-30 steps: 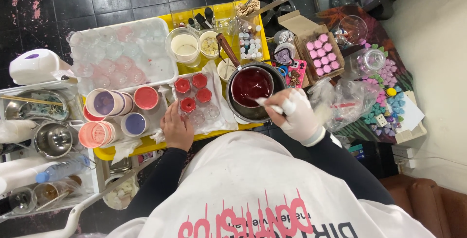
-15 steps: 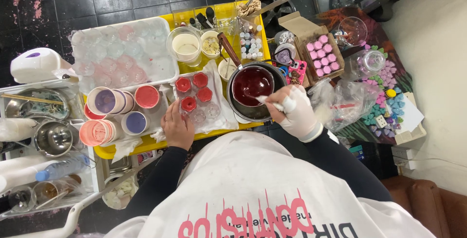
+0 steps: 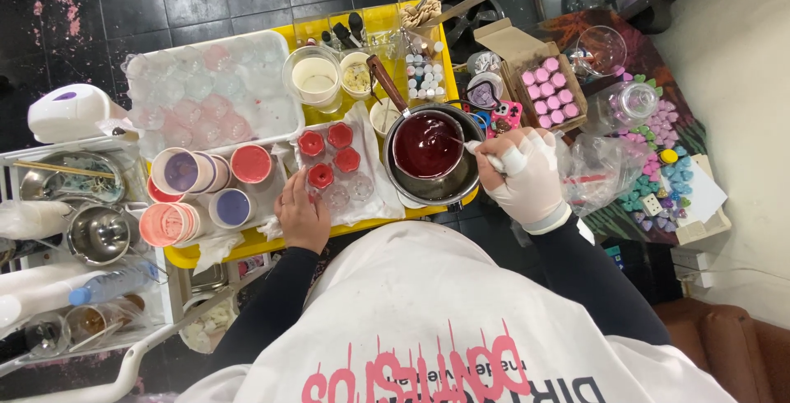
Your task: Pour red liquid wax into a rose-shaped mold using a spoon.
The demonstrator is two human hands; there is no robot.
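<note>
right hand, gloved, fingers closed around a thin stirrer dipped in the saucepan of dark red liquid on the yellow tray. bare left hand rests loosely open, touching small red-filled cups on white paper.

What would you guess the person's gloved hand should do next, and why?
Probably carry a little red liquid from the pot to the clear moulds. The right hand holds a small tool at the pot's rim, four red moulds look filled, and the left hand rests beside the clear ones.
</note>
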